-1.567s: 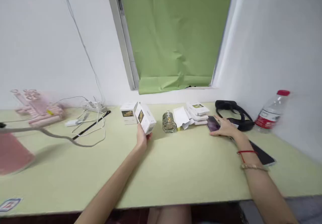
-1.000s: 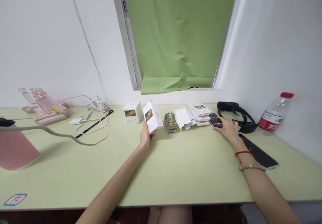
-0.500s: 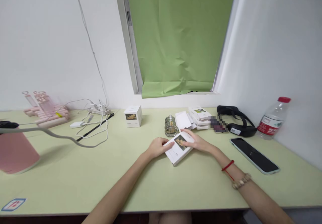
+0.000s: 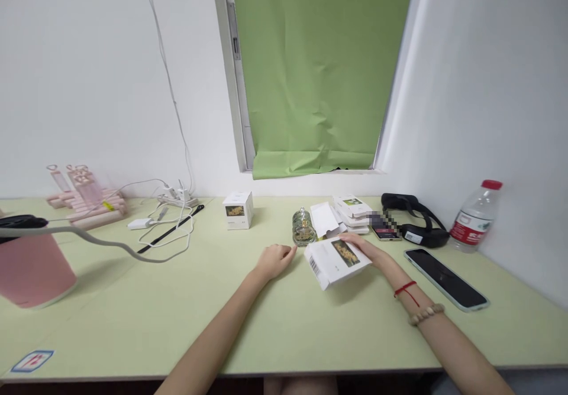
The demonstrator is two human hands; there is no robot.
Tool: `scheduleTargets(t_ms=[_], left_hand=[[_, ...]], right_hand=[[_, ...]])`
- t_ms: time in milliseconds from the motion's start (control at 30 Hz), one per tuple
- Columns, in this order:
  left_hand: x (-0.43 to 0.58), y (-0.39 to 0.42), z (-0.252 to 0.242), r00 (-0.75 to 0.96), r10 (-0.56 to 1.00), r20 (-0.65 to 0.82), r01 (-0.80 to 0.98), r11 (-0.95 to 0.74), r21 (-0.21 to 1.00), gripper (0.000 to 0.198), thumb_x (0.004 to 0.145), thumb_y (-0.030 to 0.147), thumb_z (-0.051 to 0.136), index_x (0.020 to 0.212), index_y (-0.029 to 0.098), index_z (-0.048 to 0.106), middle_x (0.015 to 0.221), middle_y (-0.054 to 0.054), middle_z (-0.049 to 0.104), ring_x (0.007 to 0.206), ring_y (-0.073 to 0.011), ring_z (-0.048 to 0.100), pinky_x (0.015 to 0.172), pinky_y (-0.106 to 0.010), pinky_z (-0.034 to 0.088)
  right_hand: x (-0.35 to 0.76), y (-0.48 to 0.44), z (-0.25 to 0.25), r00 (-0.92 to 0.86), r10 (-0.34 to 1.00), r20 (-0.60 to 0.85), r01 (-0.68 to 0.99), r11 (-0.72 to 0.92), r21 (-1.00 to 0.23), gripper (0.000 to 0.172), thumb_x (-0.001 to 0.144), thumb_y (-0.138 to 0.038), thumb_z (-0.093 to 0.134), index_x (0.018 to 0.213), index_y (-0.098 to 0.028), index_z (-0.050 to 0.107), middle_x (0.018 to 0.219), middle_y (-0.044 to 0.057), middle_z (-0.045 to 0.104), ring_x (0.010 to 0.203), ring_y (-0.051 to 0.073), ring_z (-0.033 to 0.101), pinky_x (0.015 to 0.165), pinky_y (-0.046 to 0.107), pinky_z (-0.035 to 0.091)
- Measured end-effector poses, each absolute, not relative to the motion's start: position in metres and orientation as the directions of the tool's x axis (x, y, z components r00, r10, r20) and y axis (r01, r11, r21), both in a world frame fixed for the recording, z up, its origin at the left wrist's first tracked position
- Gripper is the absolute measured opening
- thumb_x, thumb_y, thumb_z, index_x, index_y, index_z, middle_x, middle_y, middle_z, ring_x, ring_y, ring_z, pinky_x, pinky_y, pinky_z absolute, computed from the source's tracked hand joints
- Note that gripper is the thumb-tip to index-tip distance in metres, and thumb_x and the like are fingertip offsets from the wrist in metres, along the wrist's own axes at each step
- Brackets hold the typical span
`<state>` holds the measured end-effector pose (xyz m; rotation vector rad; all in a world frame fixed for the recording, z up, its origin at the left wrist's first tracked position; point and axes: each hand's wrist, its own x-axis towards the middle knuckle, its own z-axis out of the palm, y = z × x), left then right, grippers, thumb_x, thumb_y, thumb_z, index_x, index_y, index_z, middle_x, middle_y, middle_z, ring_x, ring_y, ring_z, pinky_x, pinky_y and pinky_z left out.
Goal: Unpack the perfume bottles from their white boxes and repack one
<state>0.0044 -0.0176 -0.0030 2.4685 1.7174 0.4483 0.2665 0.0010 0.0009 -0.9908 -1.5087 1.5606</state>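
Centre of frame: the right hand [image 4: 371,252] grips a white carton [image 4: 339,261] along its right edge. The carton is tipped up off the green table [image 4: 284,324], so its printed face and barcode end turn toward the viewer. The left hand [image 4: 276,260] rests on the table just left of the carton, empty, fingers loosely curled, apparently not touching it. A glass jar [image 4: 303,230] stands just above them; a matching box [image 4: 238,210] sits further left, well apart.
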Motion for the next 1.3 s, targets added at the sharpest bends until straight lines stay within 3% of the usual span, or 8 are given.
scheduleTargets(t_ms=[100, 233, 367, 533, 700, 933, 1167, 1300], left_hand=[[0.006, -0.018, -0.005, 0.334, 0.923, 0.191, 0.907, -0.37, 0.2, 0.056, 0.085, 0.048, 0.019, 0.061, 0.018, 0.06, 0.062, -0.007, 0.062, 0.061, -0.0172, 0.056, 0.056, -0.025, 0.03], [0.006, -0.018, -0.006, 0.332, 0.923, 0.195, 0.91, -0.368, 0.193, 0.053, 0.085, 0.047, 0.02, 0.062, 0.018, 0.059, 0.063, -0.007, 0.062, 0.062, -0.0173, 0.057, 0.055, -0.025, 0.03], [0.006, -0.017, -0.007, 0.339, 0.921, 0.191, 0.912, -0.372, 0.172, 0.053, 0.086, 0.046, 0.021, 0.063, 0.018, 0.059, 0.063, -0.006, 0.062, 0.062, -0.017, 0.057, 0.055, -0.025, 0.029], [0.007, -0.019, -0.005, 0.339, 0.926, 0.166, 0.922, -0.362, 0.139, 0.052, 0.087, 0.044, 0.019, 0.064, 0.018, 0.059, 0.064, -0.006, 0.062, 0.062, -0.0166, 0.056, 0.054, -0.025, 0.027], [0.007, -0.02, -0.007, 0.336, 0.928, 0.164, 0.926, -0.357, 0.124, 0.051, 0.088, 0.043, 0.02, 0.066, 0.018, 0.059, 0.066, -0.005, 0.063, 0.063, -0.0157, 0.056, 0.054, -0.024, 0.026], [0.006, -0.017, -0.012, 0.29, 0.943, 0.163, 0.944, -0.31, 0.11, 0.051, 0.088, 0.042, 0.019, 0.065, 0.019, 0.058, 0.064, -0.004, 0.062, 0.062, -0.0157, 0.056, 0.052, -0.025, 0.024], [0.012, -0.021, -0.011, 0.282, 0.948, 0.147, 0.952, -0.296, 0.085, 0.045, 0.088, 0.039, 0.021, 0.069, 0.02, 0.058, 0.067, -0.004, 0.063, 0.063, -0.0153, 0.057, 0.054, -0.024, 0.026], [0.017, -0.022, -0.01, 0.302, 0.945, 0.127, 0.946, -0.313, 0.078, 0.042, 0.087, 0.039, 0.023, 0.071, 0.019, 0.057, 0.067, -0.005, 0.063, 0.064, -0.0157, 0.057, 0.054, -0.024, 0.027]], right_hand=[[0.276, 0.007, 0.008, -0.174, 0.983, 0.064, -0.166, 0.034, -0.985, 0.035, 0.071, -0.043, 0.052, 0.095, -0.018, 0.057, 0.09, 0.007, 0.066, 0.078, 0.022, 0.062, 0.06, 0.032, 0.05], [0.296, 0.019, 0.018, 0.171, 0.969, 0.181, -0.268, 0.222, -0.937, 0.037, 0.072, -0.045, 0.051, 0.098, -0.02, 0.057, 0.091, 0.006, 0.066, 0.073, 0.02, 0.062, 0.043, 0.025, 0.046], [0.317, 0.028, 0.019, 0.443, 0.886, 0.137, -0.368, 0.319, -0.874, 0.036, 0.071, -0.043, 0.052, 0.096, -0.018, 0.058, 0.089, 0.006, 0.065, 0.066, 0.014, 0.061, 0.043, 0.019, 0.046], [0.321, 0.039, 0.018, 0.731, 0.674, 0.11, -0.209, 0.374, -0.904, 0.051, 0.067, -0.049, 0.053, 0.103, -0.014, 0.059, 0.085, 0.006, 0.065, 0.061, 0.014, 0.059, 0.043, 0.021, 0.046], [0.312, 0.064, 0.032, 0.705, 0.663, 0.252, 0.1, 0.259, -0.961, 0.061, 0.069, -0.055, 0.045, 0.1, -0.006, 0.062, 0.08, 0.012, 0.066, 0.07, 0.022, 0.06, 0.053, 0.029, 0.048], [0.307, 0.083, 0.041, 0.625, 0.736, 0.26, 0.388, -0.004, -0.922, 0.052, 0.069, -0.056, 0.043, 0.085, -0.014, 0.07, 0.079, 0.015, 0.067, 0.076, 0.029, 0.06, 0.06, 0.034, 0.044], [0.315, 0.081, 0.048, 0.487, 0.832, 0.264, 0.626, -0.122, -0.77, 0.052, 0.073, -0.054, 0.038, 0.096, -0.017, 0.067, 0.094, 0.015, 0.064, 0.092, 0.032, 0.057, 0.074, 0.039, 0.042], [0.32, 0.077, 0.061, 0.378, 0.862, 0.338, 0.746, -0.068, -0.662, 0.079, 0.063, -0.069, 0.045, 0.12, -0.016, 0.051, 0.111, 0.017, 0.056, 0.105, 0.034, 0.049, 0.085, 0.045, 0.036]])
